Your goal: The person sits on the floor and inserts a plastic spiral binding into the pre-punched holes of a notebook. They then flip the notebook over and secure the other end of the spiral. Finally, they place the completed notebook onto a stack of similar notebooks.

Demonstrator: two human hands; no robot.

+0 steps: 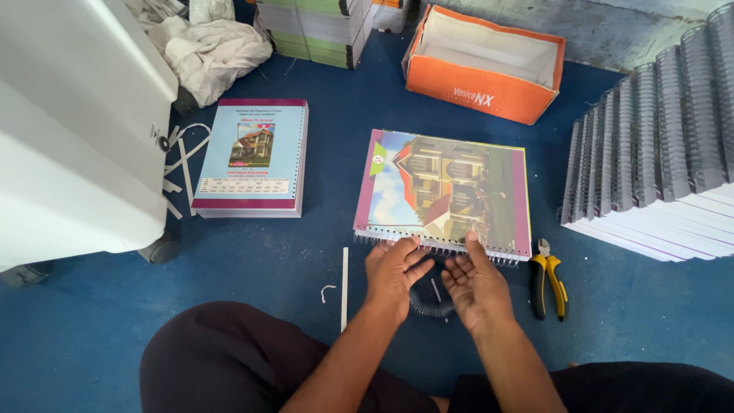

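A notebook (443, 187) with a glossy house picture on its cover lies on the blue floor in front of me, its wire binding edge (436, 246) toward me. My left hand (394, 271) and my right hand (474, 283) hover side by side at that edge, fingers apart, fingertips touching the wire comb. Neither hand holds anything. A coil of dark wire binding (430, 306) lies on the floor under and between my wrists.
Yellow-handled pliers (549, 279) lie right of my right hand. A stack of bound notebooks (657, 168) fans out at right. Another notebook stack (252, 157) sits at left beside a white machine (76, 130). An orange box (489, 65) stands behind. Paper strips (345, 287) lie nearby.
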